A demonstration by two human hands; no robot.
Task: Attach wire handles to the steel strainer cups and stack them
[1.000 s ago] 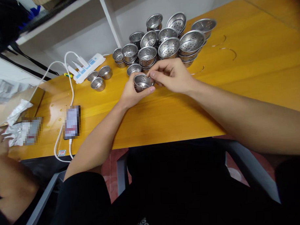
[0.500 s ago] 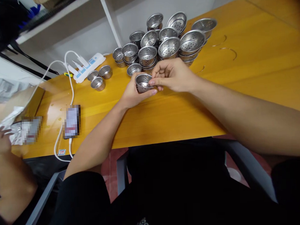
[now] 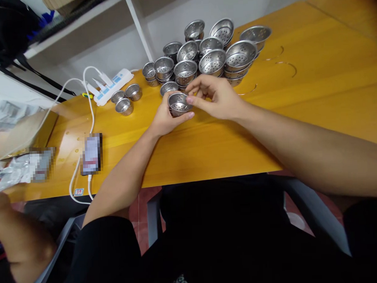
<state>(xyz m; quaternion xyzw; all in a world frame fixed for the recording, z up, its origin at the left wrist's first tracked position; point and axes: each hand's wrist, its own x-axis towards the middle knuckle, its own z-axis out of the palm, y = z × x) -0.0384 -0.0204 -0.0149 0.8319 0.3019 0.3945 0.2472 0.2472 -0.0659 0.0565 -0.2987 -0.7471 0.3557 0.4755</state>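
Observation:
My left hand [image 3: 165,117] is wrapped around a small perforated metal basket [image 3: 178,105], its open rim tilted toward me, a little above the table. At the right side of that rim is my right hand [image 3: 216,95], thumb and forefinger drawn close together at the edge with the other fingers curled. Whatever sits between those fingertips is too small to make out. Just behind my hands, several stacked perforated metal baskets [image 3: 213,63] crowd together. Thin curved wires [image 3: 287,63] lie on the table to the right of the stacks.
Three small metal cups [image 3: 124,106] stand left on the yellow table [image 3: 189,158], beside a white power strip [image 3: 114,86]. A phone [image 3: 91,154] with a white cable lies nearer me. At far left are plastic packaging [image 3: 18,174] and another person's arm [image 3: 21,234].
The held basket and my hands have shifted slightly left. My right fingers have lifted and loosened a little at the rim. The other person's hand has drawn back from the packaging.

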